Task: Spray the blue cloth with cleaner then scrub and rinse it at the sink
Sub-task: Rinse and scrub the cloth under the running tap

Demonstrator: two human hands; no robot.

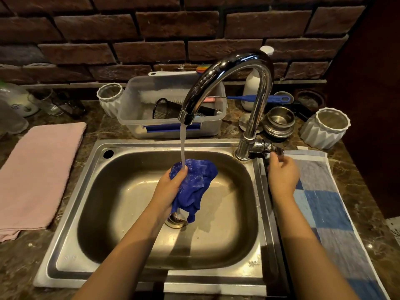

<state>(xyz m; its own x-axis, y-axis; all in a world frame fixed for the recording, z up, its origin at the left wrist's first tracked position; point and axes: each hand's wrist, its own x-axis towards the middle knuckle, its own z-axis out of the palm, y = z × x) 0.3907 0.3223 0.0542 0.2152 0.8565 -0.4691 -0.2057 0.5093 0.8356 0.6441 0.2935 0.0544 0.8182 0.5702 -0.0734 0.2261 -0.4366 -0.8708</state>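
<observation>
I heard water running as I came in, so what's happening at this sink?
A person is rinsing a blue cloth under the running tap. Their left hand grips the bunched cloth in the stream, above the drain of the sink. Their right hand holds the tap's handle at the sink's right edge.
</observation>
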